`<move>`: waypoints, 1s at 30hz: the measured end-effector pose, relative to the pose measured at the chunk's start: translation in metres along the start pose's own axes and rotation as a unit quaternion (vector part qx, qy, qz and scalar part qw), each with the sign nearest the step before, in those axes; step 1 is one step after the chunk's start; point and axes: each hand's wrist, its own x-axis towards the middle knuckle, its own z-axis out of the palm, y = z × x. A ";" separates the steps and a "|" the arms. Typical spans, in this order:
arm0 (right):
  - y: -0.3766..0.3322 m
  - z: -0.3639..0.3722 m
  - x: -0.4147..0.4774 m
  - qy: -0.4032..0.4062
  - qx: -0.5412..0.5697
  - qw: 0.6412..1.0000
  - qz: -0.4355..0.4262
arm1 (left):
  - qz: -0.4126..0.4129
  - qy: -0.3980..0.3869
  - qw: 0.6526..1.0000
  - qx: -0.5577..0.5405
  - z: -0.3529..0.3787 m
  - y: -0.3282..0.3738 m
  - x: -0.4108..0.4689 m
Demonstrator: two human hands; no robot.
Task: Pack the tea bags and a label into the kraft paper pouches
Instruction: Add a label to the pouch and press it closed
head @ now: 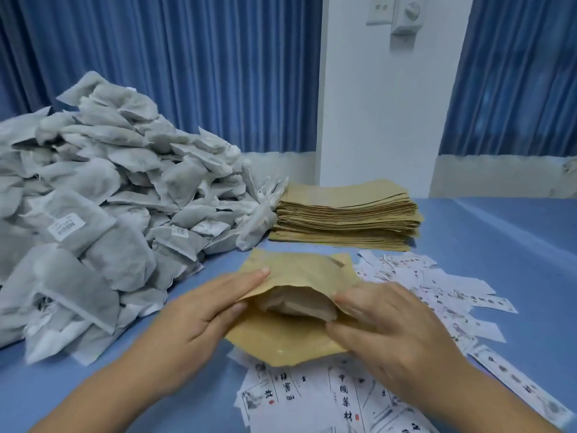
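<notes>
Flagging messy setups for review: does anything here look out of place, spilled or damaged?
Nothing looks damaged. The labels lie strewn loosely, some under the open pouch held by left hand and right hand; the tea bag pile spills against the pouch stack.

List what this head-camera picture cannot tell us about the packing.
Head view only.
- inside the open pouch: how many bags, and whether a label is in, hidden by its paper wall and the right hand.
- the tea bag pile: cut off by the left edge.
- the stickers on some bags: print too small and blurred.
- the labels: partly under the pouch, cut by the bottom edge.
</notes>
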 end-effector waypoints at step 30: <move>-0.014 0.016 -0.036 -0.176 0.044 0.983 0.027 | 0.110 -0.097 0.883 0.445 0.072 0.014 0.029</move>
